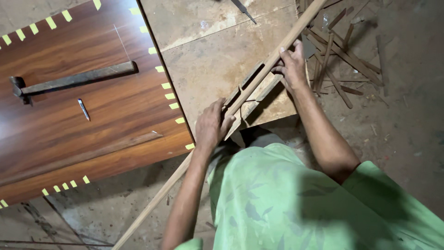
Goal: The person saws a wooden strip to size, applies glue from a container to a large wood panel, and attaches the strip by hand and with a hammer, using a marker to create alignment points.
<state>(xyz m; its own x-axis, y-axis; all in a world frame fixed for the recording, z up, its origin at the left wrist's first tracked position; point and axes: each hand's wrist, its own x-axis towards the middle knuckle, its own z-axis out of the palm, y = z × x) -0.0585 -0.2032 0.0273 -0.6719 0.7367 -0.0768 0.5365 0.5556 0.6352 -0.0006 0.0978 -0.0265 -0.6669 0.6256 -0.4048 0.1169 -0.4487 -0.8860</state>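
A long thin wooden strip (259,74) runs diagonally from the lower left to the top right, lying over a plywood sheet (208,60). My left hand (212,126) presses down on the strip near the sheet's front edge. My right hand (292,65) grips the strip farther up, fingers curled around it. Short dark wooden pieces (252,90) lie alongside the strip between my two hands, some under it.
A dark brown laminated board (69,115) with yellow tape tabs lies at the left. On it rest a hammer (69,81), a small pen-like tool (83,109) and a thin wood sliver (92,150). Wood offcuts (342,60) are scattered at the right. A metal tool (243,9) lies at the top.
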